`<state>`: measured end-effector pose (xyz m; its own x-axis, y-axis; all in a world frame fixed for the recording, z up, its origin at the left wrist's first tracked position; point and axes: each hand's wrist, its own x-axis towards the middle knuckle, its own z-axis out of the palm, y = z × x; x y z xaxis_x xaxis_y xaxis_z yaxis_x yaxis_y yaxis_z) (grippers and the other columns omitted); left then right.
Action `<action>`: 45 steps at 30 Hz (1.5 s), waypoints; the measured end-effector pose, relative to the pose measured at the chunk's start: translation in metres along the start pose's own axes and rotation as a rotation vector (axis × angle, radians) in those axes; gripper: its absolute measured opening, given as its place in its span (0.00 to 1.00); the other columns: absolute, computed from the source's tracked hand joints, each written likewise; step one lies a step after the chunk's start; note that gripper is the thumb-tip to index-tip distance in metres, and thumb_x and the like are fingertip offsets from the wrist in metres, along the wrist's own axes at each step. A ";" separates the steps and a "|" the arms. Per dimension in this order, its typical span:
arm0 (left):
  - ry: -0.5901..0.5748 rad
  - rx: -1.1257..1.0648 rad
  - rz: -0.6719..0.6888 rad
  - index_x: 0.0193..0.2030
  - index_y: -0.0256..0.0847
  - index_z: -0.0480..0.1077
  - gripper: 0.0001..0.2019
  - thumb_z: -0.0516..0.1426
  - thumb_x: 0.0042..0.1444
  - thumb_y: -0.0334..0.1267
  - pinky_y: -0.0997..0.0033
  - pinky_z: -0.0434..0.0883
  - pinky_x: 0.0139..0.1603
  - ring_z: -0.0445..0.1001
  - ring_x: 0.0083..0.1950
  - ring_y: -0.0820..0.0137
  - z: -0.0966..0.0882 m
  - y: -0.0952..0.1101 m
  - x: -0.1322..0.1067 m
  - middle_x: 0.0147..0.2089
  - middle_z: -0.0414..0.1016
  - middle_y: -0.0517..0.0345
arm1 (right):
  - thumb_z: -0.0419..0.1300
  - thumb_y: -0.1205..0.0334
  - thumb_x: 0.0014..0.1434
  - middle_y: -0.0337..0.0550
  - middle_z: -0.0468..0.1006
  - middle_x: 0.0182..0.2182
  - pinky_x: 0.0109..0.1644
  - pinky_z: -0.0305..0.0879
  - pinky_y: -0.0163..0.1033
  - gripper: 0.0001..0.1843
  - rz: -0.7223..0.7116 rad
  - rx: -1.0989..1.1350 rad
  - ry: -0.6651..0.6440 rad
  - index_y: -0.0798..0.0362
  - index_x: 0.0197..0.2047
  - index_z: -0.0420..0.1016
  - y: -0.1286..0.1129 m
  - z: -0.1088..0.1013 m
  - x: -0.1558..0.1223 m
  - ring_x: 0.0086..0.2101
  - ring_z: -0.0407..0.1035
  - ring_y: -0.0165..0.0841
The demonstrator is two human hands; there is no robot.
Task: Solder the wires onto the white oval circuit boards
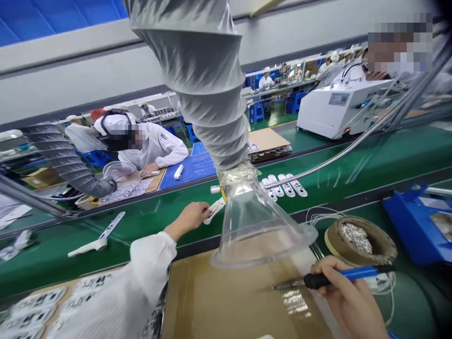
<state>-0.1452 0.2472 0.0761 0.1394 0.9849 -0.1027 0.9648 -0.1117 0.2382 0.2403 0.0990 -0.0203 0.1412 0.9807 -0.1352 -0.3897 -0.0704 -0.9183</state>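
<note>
My right hand [348, 296] grips a blue-and-black soldering iron [328, 278], its metal tip pointing left above a brown board [219, 301]. Short shiny strips [295, 302] lie on that board just below the tip. Out over the green conveyor belt, my left hand [190, 217] pinches the near end of a slim white panel [214, 210] with dark marks. A clear plastic fume hood [261, 235] on a grey hose hangs between my hands and hides the panel's far end.
Several white panels [287, 185] lie on the belt [332, 165]; more [31, 310] sit at lower left. At right are a brown ring-shaped holder [381, 247] of crumpled silvery material, loose white wires and a blue stand [409, 226]. A co-worker [151, 146] sits across the belt.
</note>
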 end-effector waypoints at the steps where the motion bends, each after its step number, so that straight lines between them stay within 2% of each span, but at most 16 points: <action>1: -0.027 -0.006 0.001 0.40 0.38 0.79 0.11 0.59 0.72 0.40 0.66 0.75 0.43 0.79 0.38 0.67 0.005 0.002 -0.024 0.37 0.81 0.56 | 0.77 0.43 0.54 0.42 0.74 0.25 0.23 0.68 0.34 0.22 -0.020 0.020 0.004 0.52 0.26 0.80 -0.003 0.001 -0.001 0.22 0.67 0.30; 4: -0.077 -0.054 0.002 0.35 0.42 0.79 0.11 0.59 0.68 0.38 0.69 0.68 0.38 0.78 0.36 0.65 0.029 0.014 -0.093 0.34 0.83 0.56 | 0.77 0.46 0.54 0.42 0.75 0.25 0.23 0.68 0.34 0.19 -0.031 0.057 -0.025 0.52 0.26 0.81 -0.006 0.001 -0.003 0.21 0.68 0.30; 7: -0.048 -0.124 -0.014 0.41 0.45 0.80 0.08 0.59 0.68 0.38 0.67 0.71 0.43 0.82 0.41 0.62 0.054 0.027 -0.141 0.40 0.86 0.56 | 0.77 0.49 0.55 0.42 0.77 0.25 0.23 0.68 0.34 0.17 -0.037 0.063 -0.058 0.51 0.27 0.81 -0.006 0.001 -0.005 0.21 0.69 0.30; 11: 0.086 -0.212 -0.021 0.52 0.44 0.76 0.12 0.51 0.75 0.41 0.63 0.76 0.52 0.82 0.50 0.61 0.074 0.037 -0.172 0.50 0.84 0.52 | 0.74 0.51 0.57 0.40 0.76 0.23 0.22 0.67 0.34 0.14 -0.063 0.045 -0.077 0.51 0.27 0.81 -0.004 0.003 -0.007 0.19 0.69 0.30; 13: 0.120 -0.229 0.020 0.55 0.44 0.74 0.11 0.53 0.74 0.42 0.61 0.76 0.58 0.81 0.57 0.61 0.079 0.040 -0.181 0.57 0.82 0.51 | 0.74 0.52 0.56 0.40 0.76 0.22 0.21 0.67 0.34 0.14 -0.070 0.047 -0.064 0.51 0.27 0.81 -0.004 0.005 -0.006 0.18 0.69 0.29; 15: 0.129 -0.214 0.069 0.57 0.46 0.75 0.11 0.58 0.71 0.42 0.57 0.75 0.64 0.79 0.62 0.58 0.083 0.042 -0.187 0.62 0.80 0.51 | 0.74 0.53 0.55 0.39 0.76 0.22 0.21 0.67 0.33 0.13 -0.070 0.058 -0.051 0.51 0.26 0.80 -0.004 0.007 -0.006 0.18 0.69 0.29; 17: 0.140 -0.180 0.088 0.57 0.46 0.76 0.12 0.62 0.69 0.41 0.51 0.75 0.64 0.80 0.62 0.54 0.088 0.045 -0.189 0.62 0.80 0.50 | 0.74 0.53 0.53 0.39 0.76 0.22 0.20 0.66 0.33 0.13 -0.064 0.070 -0.045 0.51 0.25 0.80 -0.004 0.008 -0.006 0.17 0.69 0.29; 21: 0.196 -0.146 0.065 0.57 0.44 0.77 0.12 0.57 0.73 0.41 0.46 0.77 0.60 0.81 0.58 0.51 0.100 0.051 -0.187 0.56 0.82 0.48 | 0.75 0.54 0.51 0.39 0.76 0.22 0.20 0.66 0.34 0.13 -0.043 0.100 -0.046 0.50 0.25 0.79 -0.005 0.010 -0.007 0.18 0.69 0.29; 27: 0.277 -0.157 0.054 0.54 0.44 0.76 0.09 0.56 0.72 0.37 0.51 0.78 0.56 0.81 0.54 0.55 0.111 0.057 -0.184 0.53 0.83 0.50 | 0.75 0.53 0.50 0.40 0.77 0.22 0.20 0.65 0.33 0.13 -0.019 0.083 -0.032 0.51 0.25 0.80 -0.008 0.010 -0.008 0.18 0.69 0.29; 34: 0.316 -0.162 0.082 0.54 0.45 0.74 0.09 0.55 0.71 0.37 0.50 0.76 0.57 0.80 0.56 0.53 0.118 0.058 -0.187 0.54 0.82 0.49 | 0.74 0.54 0.50 0.39 0.77 0.22 0.20 0.63 0.34 0.11 -0.016 0.078 -0.027 0.50 0.25 0.81 -0.009 0.010 -0.008 0.18 0.69 0.29; 38: 0.316 -0.181 0.100 0.45 0.46 0.71 0.05 0.54 0.72 0.38 0.57 0.76 0.49 0.80 0.50 0.58 0.117 0.059 -0.189 0.50 0.81 0.51 | 0.74 0.54 0.50 0.39 0.76 0.21 0.20 0.64 0.34 0.12 -0.028 0.069 -0.032 0.51 0.25 0.80 -0.011 0.011 -0.008 0.17 0.69 0.29; 41: 0.329 -0.211 0.083 0.39 0.46 0.66 0.07 0.54 0.72 0.37 0.62 0.74 0.44 0.80 0.45 0.62 0.116 0.059 -0.189 0.47 0.80 0.54 | 0.73 0.54 0.51 0.38 0.76 0.21 0.20 0.64 0.34 0.12 -0.043 0.062 -0.040 0.51 0.25 0.79 -0.011 0.012 -0.007 0.17 0.69 0.29; 45: 0.369 -0.248 0.042 0.36 0.46 0.63 0.12 0.52 0.74 0.41 0.62 0.73 0.46 0.78 0.45 0.62 0.117 0.062 -0.185 0.43 0.78 0.55 | 0.73 0.54 0.53 0.38 0.76 0.21 0.20 0.64 0.34 0.12 -0.059 0.045 -0.053 0.51 0.25 0.79 -0.011 0.011 -0.007 0.17 0.69 0.29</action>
<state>-0.0852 0.0425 -0.0031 0.0444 0.9665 0.2529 0.8711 -0.1614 0.4638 0.2339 0.0949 -0.0047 0.1169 0.9913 -0.0603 -0.4230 -0.0053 -0.9061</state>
